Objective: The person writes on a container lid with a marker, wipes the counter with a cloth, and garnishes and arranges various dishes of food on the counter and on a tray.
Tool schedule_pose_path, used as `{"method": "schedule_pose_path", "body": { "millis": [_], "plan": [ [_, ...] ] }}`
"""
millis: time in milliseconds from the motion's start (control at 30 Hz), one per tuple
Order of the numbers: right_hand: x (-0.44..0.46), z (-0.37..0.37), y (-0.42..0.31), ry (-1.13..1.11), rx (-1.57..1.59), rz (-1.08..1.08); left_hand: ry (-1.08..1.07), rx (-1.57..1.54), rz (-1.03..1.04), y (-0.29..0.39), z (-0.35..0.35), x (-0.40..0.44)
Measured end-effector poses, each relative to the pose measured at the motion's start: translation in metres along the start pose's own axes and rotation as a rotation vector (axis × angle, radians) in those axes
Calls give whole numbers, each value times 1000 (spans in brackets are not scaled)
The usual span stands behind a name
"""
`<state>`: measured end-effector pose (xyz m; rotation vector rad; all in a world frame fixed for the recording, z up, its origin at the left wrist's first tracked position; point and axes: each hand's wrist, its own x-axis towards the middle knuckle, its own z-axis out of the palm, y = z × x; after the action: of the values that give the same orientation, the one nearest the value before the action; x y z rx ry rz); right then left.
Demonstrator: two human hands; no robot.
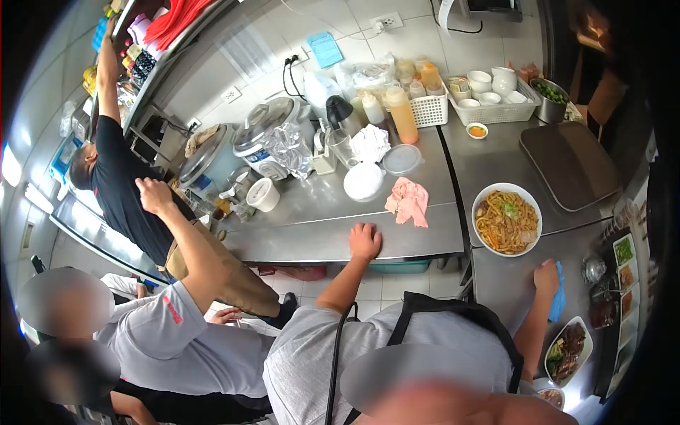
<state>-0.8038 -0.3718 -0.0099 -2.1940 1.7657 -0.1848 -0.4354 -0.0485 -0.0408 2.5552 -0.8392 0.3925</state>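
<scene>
My left hand (365,241) rests on the front edge of the steel counter, fingers laid on the metal and holding nothing. Just beyond it lies a crumpled pink cloth (409,202), apart from the fingers. At the right, my right hand (546,277) is closed on a blue cloth (557,297), which hangs out beside the fist above the steel surface. A white bowl of noodles (507,219) with green garnish stands ahead and to the left of that hand. Nearer to me is a white dish of meat and greens (569,350).
A brown tray (570,165) lies beyond the noodles. Squeeze bottles (402,117), a white basket of cups (520,110) and rice cookers (268,131) line the wall. Two people stand at left, one in a black shirt (134,188) reaching to a shelf, one in grey (188,340).
</scene>
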Motion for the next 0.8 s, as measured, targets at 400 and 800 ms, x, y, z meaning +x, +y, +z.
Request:
{"method": "schedule_pose_path", "body": {
  "millis": [400,800],
  "plan": [
    [-3,13,3,154,20,40,-20,21,-16,5,-6,-2],
    [-7,11,0,154,14,61,20,7,8,-1,1,-1]
  ]
}}
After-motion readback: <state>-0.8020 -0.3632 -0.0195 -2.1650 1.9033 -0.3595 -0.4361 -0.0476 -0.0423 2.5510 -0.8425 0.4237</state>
